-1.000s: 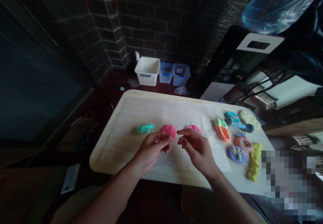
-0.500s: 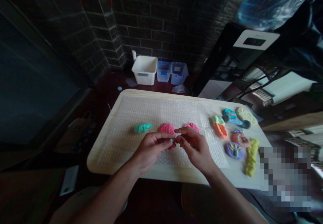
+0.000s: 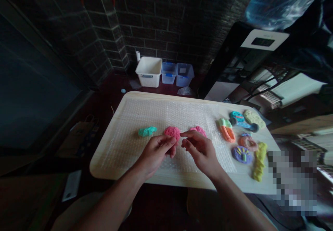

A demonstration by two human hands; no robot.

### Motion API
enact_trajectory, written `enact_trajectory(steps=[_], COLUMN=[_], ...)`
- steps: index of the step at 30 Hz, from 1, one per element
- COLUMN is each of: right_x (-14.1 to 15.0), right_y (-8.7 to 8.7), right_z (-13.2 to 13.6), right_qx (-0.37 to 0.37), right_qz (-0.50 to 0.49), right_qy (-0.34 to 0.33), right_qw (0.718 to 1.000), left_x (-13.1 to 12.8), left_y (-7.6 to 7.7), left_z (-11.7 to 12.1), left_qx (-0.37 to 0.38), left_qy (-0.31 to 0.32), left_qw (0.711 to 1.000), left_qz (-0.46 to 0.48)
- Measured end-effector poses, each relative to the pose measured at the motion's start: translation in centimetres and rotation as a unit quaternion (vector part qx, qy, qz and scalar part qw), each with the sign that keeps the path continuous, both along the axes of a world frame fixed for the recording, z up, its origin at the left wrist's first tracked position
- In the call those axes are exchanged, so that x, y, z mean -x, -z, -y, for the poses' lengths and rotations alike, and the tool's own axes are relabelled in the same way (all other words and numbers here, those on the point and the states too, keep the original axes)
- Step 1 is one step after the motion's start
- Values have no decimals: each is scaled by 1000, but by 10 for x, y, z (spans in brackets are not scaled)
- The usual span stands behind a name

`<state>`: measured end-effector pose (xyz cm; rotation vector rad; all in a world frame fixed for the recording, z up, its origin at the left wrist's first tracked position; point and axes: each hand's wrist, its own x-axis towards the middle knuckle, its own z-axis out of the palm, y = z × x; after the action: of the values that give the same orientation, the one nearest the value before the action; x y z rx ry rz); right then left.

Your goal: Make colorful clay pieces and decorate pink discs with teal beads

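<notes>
My left hand (image 3: 157, 151) is closed in a pinch over the bubble wrap, thumb pressed on the forefinger; whatever lies between them is hidden. Just right of it, my right hand (image 3: 199, 149) has thumb and forefinger apart, with nothing visible between them. Beyond my left fingertips lies a bumpy pink lump of modelling clay (image 3: 172, 131). A second pink clay lump (image 3: 199, 130) is partly covered by my right hand. To the left, a crumpled teal clay piece (image 3: 147, 131) rests on the bubble wrap (image 3: 125, 147).
Several shaped clay pieces line the table's right side, among them an orange-and-green one (image 3: 227, 131), a purple disc (image 3: 241, 155) and a yellow twisted strip (image 3: 259, 161). Past the table (image 3: 104, 172) are a white bin (image 3: 149, 80), blue tubs (image 3: 184, 81) and a water dispenser (image 3: 229, 64).
My left fingers have drawn slightly left and closed tighter, away from the right fingertips. The small green bit that showed at the left thumb is out of sight.
</notes>
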<state>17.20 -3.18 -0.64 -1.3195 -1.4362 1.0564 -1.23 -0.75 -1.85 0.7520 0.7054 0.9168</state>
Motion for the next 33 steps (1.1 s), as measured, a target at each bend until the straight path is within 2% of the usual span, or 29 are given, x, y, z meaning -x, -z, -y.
enact_trajectory(steps=[9, 15, 20, 30, 33], right_x=[-1, -2, -2, -2, -2], right_y=[2, 2, 1, 1, 2], right_z=[0, 1, 2, 2, 2], right_qx=[-12, -10, -11, -13, -19], right_qz=[-15, 13, 29, 31, 27], right_qy=[-11, -3, -2, -9, -13], right_qw=[1000, 1000, 1000, 999, 999], left_x=[0, 1, 1, 0, 0], left_y=[3, 3, 1, 3, 1], left_z=[-1, -2, -1, -1, -1], left_qx=[41, -26, -38, 39, 40], left_qy=[14, 12, 1, 8, 15], left_qw=[999, 998, 998, 999, 999], left_qz=[-8, -50, -51, -1, 7])
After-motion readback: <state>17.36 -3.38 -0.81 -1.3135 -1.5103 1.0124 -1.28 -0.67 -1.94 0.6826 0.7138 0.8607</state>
